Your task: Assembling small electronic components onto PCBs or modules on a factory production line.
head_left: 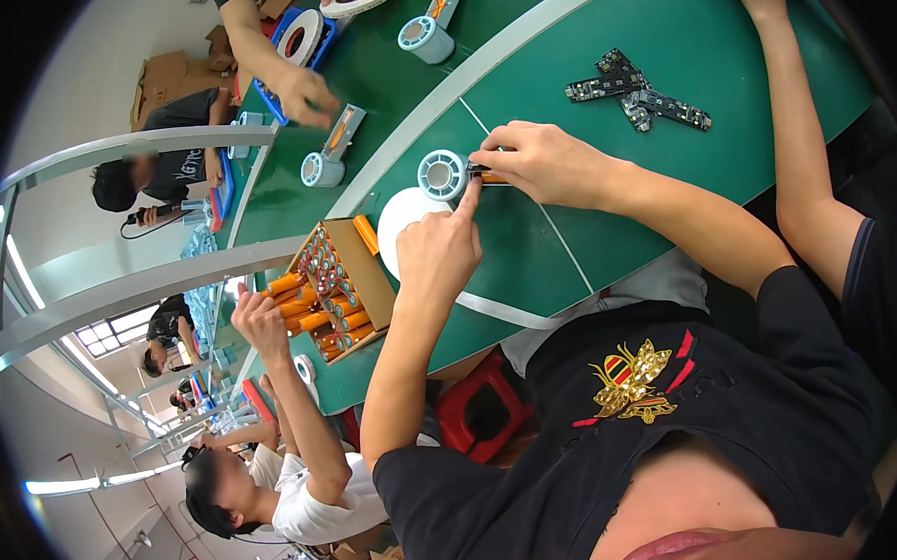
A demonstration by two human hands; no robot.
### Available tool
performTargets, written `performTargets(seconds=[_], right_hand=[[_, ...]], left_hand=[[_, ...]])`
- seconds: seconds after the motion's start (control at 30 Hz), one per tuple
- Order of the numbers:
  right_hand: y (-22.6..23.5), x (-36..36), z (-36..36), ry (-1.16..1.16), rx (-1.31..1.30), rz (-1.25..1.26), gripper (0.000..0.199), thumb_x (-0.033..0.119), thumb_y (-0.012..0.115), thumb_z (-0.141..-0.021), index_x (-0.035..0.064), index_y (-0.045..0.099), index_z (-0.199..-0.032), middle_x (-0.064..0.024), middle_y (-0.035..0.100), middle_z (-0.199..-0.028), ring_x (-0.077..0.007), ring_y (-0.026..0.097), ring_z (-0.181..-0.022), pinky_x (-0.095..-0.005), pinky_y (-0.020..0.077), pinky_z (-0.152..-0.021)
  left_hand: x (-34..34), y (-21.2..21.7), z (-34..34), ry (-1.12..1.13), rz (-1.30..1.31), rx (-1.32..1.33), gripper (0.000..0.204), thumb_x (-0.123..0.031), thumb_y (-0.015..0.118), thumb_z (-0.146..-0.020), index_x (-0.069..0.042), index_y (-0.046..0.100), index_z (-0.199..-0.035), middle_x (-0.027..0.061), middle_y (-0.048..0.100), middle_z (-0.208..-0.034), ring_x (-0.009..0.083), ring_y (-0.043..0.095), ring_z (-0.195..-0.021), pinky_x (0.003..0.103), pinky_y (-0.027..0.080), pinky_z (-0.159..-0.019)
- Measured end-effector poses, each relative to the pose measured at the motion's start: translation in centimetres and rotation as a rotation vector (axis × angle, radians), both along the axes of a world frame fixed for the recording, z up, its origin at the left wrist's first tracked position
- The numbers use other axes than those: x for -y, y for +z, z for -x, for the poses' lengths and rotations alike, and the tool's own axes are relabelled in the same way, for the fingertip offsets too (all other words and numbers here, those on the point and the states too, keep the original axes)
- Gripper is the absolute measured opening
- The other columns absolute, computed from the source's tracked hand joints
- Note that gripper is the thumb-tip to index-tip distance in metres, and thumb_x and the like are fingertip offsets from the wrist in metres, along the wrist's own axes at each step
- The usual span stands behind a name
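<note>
A light-blue handheld fan [443,174] lies on the green table, its round grille facing up. An orange battery [492,178] shows in its handle, partly covered by my fingers. My right hand [554,165] is closed, thumb and fingers pinching a small dark part [477,167] at the handle, which looks like a circuit board. My left hand [437,248] presses its outstretched index finger against the handle close to the fan head, with the other fingers curled. Beneath that hand sits a roll of white tape [396,227], with a loose strip [505,311] running toward the table's front edge.
Black circuit boards [651,99] are piled to the right. At left stands a cardboard box [373,273] of orange batteries, with a co-worker's hand [260,318] at it. Across a metal rail [402,122], another person's hand [305,94] is near a second fan [322,169]. A person's arm [787,115] rests at right.
</note>
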State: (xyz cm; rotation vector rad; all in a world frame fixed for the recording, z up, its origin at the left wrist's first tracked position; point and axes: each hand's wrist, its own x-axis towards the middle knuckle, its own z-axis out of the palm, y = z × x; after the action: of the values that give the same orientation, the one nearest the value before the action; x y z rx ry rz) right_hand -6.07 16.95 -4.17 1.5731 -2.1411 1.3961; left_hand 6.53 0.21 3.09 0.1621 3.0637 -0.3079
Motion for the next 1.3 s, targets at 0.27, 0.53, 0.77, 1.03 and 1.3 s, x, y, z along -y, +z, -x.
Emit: performTargets(seconds=[0.27, 0.53, 0.77, 1.03, 1.3], right_hand=[[-0.1, -0.2, 0.2, -0.001, -0.115, -0.012, 0.028, 0.014, 0.071, -0.087, 0.0023, 0.069, -0.112, -0.0104, 0.067, -0.100, -0.0276, 0.065, -0.089, -0.0376, 0.0554, -0.078], [0.0, -0.6, 0.3, 0.015, -0.189, -0.002, 0.028, 0.010, 0.070, -0.085, 0.0028, 0.069, -0.112, -0.0092, 0.067, -0.102, -0.0274, 0.067, -0.087, -0.0371, 0.0569, -0.076], [0.3, -0.1, -0.3, 0.046, -0.114, -0.062, 0.030, 0.004, 0.069, -0.083, 0.0060, 0.069, -0.113, -0.0104, 0.068, -0.108, -0.0293, 0.071, -0.082, -0.0363, 0.0601, -0.069], [0.4, 0.0, -0.3, 0.050, -0.081, -0.108, 0.031, 0.006, 0.067, -0.084, 0.0056, 0.066, -0.115, -0.0098, 0.072, -0.100, -0.0326, 0.070, -0.078, -0.0410, 0.0581, -0.067], [2.3, 0.2, -1.4, -0.027, -0.103, -0.339, 0.059, -0.001, 0.072, -0.078, 0.0052, 0.056, -0.134, -0.0134, 0.073, -0.109, -0.0309, 0.072, -0.084, -0.0375, 0.0600, -0.070]], left_hand=[[0.0, 1.0, 1.6, 0.135, -0.203, 0.044, 0.039, -0.013, 0.057, -0.084, -0.018, 0.073, -0.119, 0.0196, 0.063, -0.066, 0.0362, 0.065, -0.062, 0.048, 0.051, -0.061], [2.2, 2.0, 1.5, -0.153, -0.435, -0.238, 0.060, 0.000, 0.076, -0.075, -0.013, 0.064, -0.132, 0.0120, 0.063, -0.126, 0.0311, 0.063, -0.109, 0.040, 0.054, -0.087], [4.0, 0.0, 3.1, -0.151, -0.571, -0.079, 0.065, -0.004, 0.080, -0.072, -0.013, 0.062, -0.134, 0.0100, 0.058, -0.133, 0.0329, 0.057, -0.119, 0.040, 0.052, -0.093], [3.3, 0.2, 2.7, -0.100, -0.499, -0.130, 0.060, -0.006, 0.082, -0.069, -0.012, 0.065, -0.127, 0.0083, 0.061, -0.125, 0.0306, 0.059, -0.109, 0.040, 0.054, -0.089], [3.7, 0.0, 2.6, -0.120, -0.498, -0.120, 0.060, -0.005, 0.083, -0.068, -0.011, 0.065, -0.125, 0.0076, 0.062, -0.125, 0.0294, 0.061, -0.105, 0.040, 0.055, -0.087]])
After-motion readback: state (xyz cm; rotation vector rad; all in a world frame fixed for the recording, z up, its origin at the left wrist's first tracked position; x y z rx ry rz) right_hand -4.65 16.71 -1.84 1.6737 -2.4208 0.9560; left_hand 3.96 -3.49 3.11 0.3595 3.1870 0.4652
